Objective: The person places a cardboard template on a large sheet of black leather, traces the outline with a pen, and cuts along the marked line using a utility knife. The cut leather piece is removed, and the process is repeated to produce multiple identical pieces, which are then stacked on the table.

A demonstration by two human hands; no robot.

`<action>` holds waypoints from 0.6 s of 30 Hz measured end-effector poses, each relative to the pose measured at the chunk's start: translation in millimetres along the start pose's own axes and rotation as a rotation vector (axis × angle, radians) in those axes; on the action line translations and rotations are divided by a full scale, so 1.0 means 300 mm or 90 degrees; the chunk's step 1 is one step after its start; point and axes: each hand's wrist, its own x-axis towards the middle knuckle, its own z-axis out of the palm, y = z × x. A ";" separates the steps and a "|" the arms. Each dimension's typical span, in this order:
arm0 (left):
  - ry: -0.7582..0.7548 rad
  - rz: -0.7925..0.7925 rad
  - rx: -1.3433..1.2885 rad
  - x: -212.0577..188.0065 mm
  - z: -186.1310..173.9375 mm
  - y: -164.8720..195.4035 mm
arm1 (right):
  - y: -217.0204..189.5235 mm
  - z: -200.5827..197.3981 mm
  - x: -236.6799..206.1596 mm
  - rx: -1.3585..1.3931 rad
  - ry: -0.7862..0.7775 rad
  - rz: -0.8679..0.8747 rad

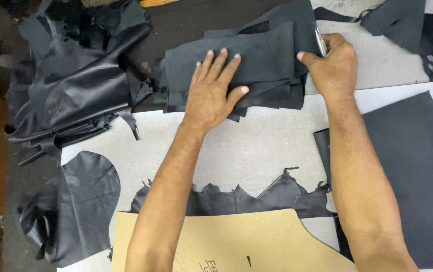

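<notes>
Stacked black leather pieces (257,65) lie at the far middle of the grey work table (257,146), edges roughly aligned, a few lower layers sticking out at the near and left sides. Left hand (214,90) rests flat on top of the stack, palm down, fingers spread and straight, thumb out to the right; it presses rather than clasps, nothing enclosed. Right hand (333,65) sits at the right end of the stack, fingers curled closed around a slim metal-coloured tool (320,43), whose tip points away along the stack's right edge; thumb touches the top piece. Whether the tool is a blade or a pen cannot be told.

Surroundings: a crumpled heap of shiny black leather (75,85) to the far left, well apart from the stack. A rounded leather offcut (80,201) at the near left. A jagged-edged black scrap (257,196) near the middle, partly under a tan cardboard pattern (226,242) at the near edge. A large matte dark sheet (413,171) on the right, under the right forearm.
</notes>
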 end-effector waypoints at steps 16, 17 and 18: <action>-0.284 -0.167 -0.125 -0.259 0.050 0.728 | -0.148 -0.706 -0.213 0.427 0.260 -0.202; -0.260 -0.162 -0.148 -0.267 0.056 0.774 | -0.171 -0.746 -0.260 0.449 0.286 -0.171; -0.233 -0.163 -0.169 -0.273 0.057 0.810 | -0.189 -0.780 -0.324 0.437 0.289 -0.141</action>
